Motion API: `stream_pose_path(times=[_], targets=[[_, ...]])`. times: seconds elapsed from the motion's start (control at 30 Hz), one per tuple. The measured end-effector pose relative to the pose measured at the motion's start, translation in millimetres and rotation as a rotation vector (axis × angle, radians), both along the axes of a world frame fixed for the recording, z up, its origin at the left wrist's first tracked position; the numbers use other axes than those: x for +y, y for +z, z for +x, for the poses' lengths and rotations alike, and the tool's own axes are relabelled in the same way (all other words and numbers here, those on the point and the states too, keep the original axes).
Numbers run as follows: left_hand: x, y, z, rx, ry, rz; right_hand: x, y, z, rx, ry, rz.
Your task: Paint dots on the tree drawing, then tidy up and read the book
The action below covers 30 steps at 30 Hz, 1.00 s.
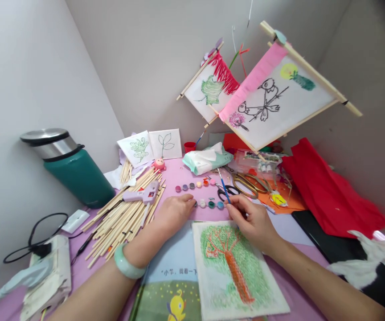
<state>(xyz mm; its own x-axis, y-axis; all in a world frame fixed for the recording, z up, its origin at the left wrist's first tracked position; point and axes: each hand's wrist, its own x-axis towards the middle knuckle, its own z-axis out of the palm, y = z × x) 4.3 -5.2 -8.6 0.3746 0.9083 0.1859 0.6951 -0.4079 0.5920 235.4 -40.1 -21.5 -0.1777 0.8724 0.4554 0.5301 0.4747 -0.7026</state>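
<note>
My right hand is closed around the lower part of a thin blue paintbrush, which stands tilted with its upper end to the left. At the left end of the near strip of small paint pots, my left hand has its fingers pressed together on the end pot, partly hiding it. A second row of paint pots lies farther back. Below my hands, a canvas painted with a red-orange tree and green dabs lies on an open picture book.
Wooden sticks and a glue gun lie left, by a teal bottle and power strip. Behind are wet wipes, scissors and leaf drawings. Framed drawings hang above; red cloth lies right.
</note>
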Motion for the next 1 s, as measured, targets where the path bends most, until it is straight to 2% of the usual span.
stream_pose_path(times=[0.17,0.33,0.6,0.83,1.0], targets=[[1.0,-3.8,3.5,0.197,-0.011,0.086,0.6,0.0,-1.8,-0.003,0.001,-0.009],[0.3,-5.7,3.3,0.249,-0.003,0.13,0.6,-0.9,-2.0,-0.006,-0.034,0.006],[0.4,1.2,5.2,0.076,0.001,0.099,1.6,0.2,0.8,0.003,-0.094,-0.012],[3.5,3.1,7.7,-0.071,-0.014,-0.045,3.9,0.5,-1.9,-0.254,-0.093,0.038],[4.0,0.5,8.3,-0.075,-0.002,-0.059,7.0,1.7,-9.3,-0.417,-0.237,0.062]])
